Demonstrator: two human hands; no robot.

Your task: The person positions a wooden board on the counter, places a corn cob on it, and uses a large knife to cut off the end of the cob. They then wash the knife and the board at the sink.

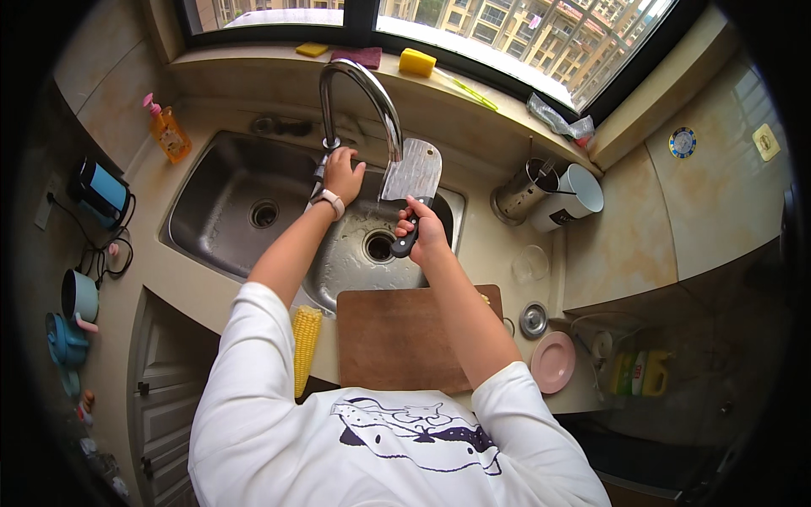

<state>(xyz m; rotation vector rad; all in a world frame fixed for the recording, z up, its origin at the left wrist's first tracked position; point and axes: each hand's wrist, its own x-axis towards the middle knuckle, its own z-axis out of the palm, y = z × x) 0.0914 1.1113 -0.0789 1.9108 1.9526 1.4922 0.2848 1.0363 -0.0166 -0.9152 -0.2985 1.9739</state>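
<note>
My right hand grips the black riveted handle of a cleaver. Its broad, wet blade points away from me, just under the spout of the chrome faucet. A thin trickle of water falls beside the blade. At the faucet's base is my left hand, wearing a pale wristwatch; its grip there is partly hidden. Both hands are over the double stainless steel sink. Nearer me lie a brown wooden cutting board, partly behind my right forearm, and a yellow corn cob.
Right of the sink stand a steel utensil holder, a white container, a clear glass, a sink strainer and a pink plate. An orange soap bottle is at left. Sponges, including a yellow one, line the sill.
</note>
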